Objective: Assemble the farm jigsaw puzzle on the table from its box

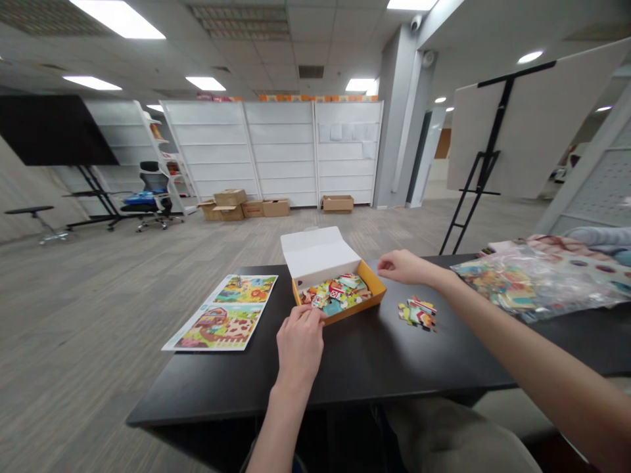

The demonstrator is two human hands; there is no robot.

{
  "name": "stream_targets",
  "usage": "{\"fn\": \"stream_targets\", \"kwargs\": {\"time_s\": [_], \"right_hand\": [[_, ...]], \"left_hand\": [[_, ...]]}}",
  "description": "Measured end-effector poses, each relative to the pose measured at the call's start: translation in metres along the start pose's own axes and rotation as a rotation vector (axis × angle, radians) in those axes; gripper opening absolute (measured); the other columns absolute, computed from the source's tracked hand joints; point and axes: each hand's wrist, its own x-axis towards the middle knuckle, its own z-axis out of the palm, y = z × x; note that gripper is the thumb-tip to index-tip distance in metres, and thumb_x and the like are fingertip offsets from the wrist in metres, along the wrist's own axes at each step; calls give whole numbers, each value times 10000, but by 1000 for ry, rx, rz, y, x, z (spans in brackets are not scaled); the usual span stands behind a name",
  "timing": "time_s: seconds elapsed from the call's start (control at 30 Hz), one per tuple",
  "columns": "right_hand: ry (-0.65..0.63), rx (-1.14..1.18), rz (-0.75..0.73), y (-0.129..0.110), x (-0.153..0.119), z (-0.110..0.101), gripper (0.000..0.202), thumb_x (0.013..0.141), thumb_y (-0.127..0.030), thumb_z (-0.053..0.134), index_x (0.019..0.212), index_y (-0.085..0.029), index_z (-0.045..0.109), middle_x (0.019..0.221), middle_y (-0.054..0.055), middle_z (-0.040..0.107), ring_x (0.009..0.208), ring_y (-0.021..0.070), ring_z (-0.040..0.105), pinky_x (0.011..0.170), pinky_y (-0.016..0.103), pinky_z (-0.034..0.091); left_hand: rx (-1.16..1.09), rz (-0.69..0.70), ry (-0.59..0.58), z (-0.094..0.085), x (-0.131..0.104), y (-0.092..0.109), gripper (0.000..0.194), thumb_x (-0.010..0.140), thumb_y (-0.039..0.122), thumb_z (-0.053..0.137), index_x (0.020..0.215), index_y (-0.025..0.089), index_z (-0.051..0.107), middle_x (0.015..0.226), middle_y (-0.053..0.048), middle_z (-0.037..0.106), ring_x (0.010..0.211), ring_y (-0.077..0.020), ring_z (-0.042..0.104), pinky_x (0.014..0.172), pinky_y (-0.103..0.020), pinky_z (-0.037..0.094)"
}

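Observation:
An open yellow puzzle box [375, 289] with a raised white lid [318, 253] sits on the dark table, filled with colourful jigsaw pieces [340, 292]. At the box's front left corner, my left hand [300, 335] has its fingers closed over the rim. My right hand [401, 266] hovers just beyond the box's right side, its fingers curled together; whatever they may hold is hidden. Below that hand, a small cluster of jigsaw pieces [418, 313] lies on the table.
A printed picture sheet [224, 315] with farm scenes lies left of the box, near the table [345, 374] edge. Clear plastic bags [537, 279] holding more pieces lie at the right. Beyond the table stand an easel board [486, 151], cardboard boxes [229, 203] and an office chair [150, 194].

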Motion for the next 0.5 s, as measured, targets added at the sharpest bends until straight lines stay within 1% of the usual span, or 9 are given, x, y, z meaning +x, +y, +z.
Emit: {"fn": "stream_targets", "kwargs": {"time_s": [0.07,0.1,0.13,0.2,0.3,0.37,0.43,0.5], "right_hand": [[-68,-71,-2,-35,18,7,286,895,-355,585,961,-161,784,981,108,792,904,250,733,794,269,515],[-82,-86,16,-49,27,13,322,893,-380,597,948,-128,790,976,149,789,916,276,733,789,283,520],[-90,-91,29,-61,36,19,360,886,-403,615,967,-98,788,994,185,781,940,295,730,785,290,524],[-110,-89,60,-75,52,31,413,860,-428,660,1014,-65,782,1006,213,775,964,306,726,782,290,530],[-156,-69,92,-78,66,43,421,794,-439,737,1015,-84,792,964,189,785,936,303,731,772,296,541],[-172,-48,101,-75,70,47,420,761,-446,770,1000,-103,797,965,177,786,928,306,729,777,308,544],[-164,-15,107,-69,72,49,446,733,-452,799,1011,-104,793,998,181,781,949,316,722,792,320,543],[-152,46,95,-64,73,51,491,679,-449,843,1029,-110,789,1002,173,779,958,320,718,796,321,542]], "left_hand": [[9,-4,3,-1,-1,1,179,845,68,681,851,244,712,934,-15,728,900,-200,678,797,-331,523],[10,-5,6,-2,-1,2,177,845,68,682,845,243,712,929,-14,727,886,-198,676,792,-331,520],[8,-2,7,-2,-2,2,175,847,70,682,842,242,712,926,-13,725,882,-197,674,793,-331,517],[2,4,7,-1,-3,2,169,854,74,676,837,238,710,925,-13,724,886,-195,671,799,-333,510],[-14,0,3,0,-4,2,166,864,77,667,840,236,707,915,-12,722,917,-197,668,800,-336,502],[-21,-4,0,-1,-4,3,167,868,77,662,840,236,707,910,-13,723,936,-201,666,798,-338,499],[-22,-3,-3,-1,-3,3,170,873,80,655,837,237,708,914,-18,724,942,-202,664,798,-338,497],[-21,-1,-5,-2,-2,3,170,877,83,649,838,237,709,919,-21,724,940,-203,662,797,-338,496]]}}
